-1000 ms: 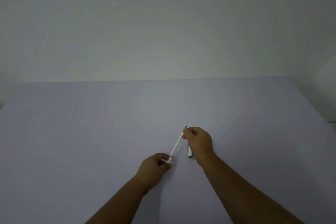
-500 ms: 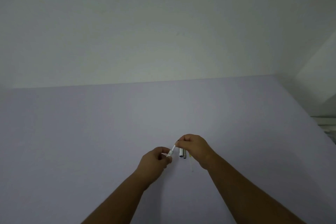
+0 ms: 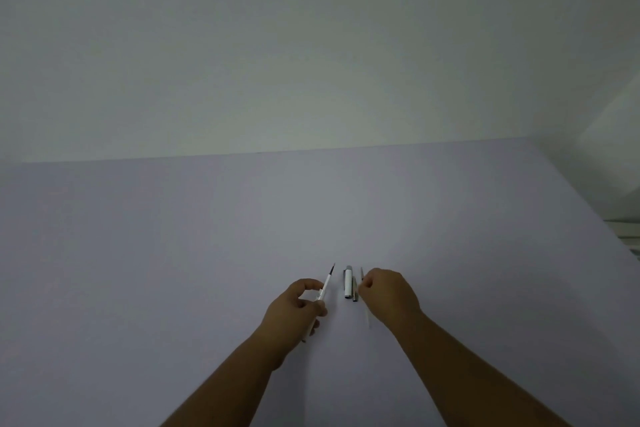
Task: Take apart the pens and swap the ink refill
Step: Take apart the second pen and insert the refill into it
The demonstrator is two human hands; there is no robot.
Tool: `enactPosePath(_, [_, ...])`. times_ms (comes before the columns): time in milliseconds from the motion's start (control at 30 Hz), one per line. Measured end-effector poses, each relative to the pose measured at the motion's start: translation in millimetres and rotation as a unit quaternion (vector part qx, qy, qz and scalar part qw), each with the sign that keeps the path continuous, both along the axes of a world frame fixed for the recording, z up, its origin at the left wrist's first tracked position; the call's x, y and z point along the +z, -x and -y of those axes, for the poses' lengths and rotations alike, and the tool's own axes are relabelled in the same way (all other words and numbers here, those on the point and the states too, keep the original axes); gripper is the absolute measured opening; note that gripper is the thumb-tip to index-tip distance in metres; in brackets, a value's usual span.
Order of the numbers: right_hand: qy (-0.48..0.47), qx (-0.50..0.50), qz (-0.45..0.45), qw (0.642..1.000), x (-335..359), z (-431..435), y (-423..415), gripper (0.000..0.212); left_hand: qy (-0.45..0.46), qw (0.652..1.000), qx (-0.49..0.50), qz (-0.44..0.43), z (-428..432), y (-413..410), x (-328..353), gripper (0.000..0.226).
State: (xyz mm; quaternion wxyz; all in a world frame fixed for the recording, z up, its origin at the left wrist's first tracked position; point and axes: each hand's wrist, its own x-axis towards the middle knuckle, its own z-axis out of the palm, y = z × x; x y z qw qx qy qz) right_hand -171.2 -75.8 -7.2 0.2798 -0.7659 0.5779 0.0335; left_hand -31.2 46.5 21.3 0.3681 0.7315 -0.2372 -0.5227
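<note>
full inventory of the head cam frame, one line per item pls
table: 1, pale lilac-grey, fills the lower half of the view
wall: 1, off-white, behind the table
white pen: 1, white with a dark tip, held tilted in the left hand
pen parts: 2 short tubes, one white and one dark, side by side on the table between the hands
thin refill: 1, pale, pinched in the right hand; details too small to tell
left hand: 1, closed around the white pen
right hand: 1, closed on the thin refill
</note>
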Motion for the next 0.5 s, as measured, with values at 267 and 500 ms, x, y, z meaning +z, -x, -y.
enactPosePath(267, [0.03, -0.006, -0.032, 0.999, -13, 0, -10, 0.031, -0.009, 1.0, -0.008, 0.0, -5, -1, -1, 0.023])
enactPosePath(500, [0.022, -0.059, -0.036, 0.997, -16, -5, -18, 0.029, -0.02, 1.0, -0.019, 0.012, -4, -2, -3, 0.022])
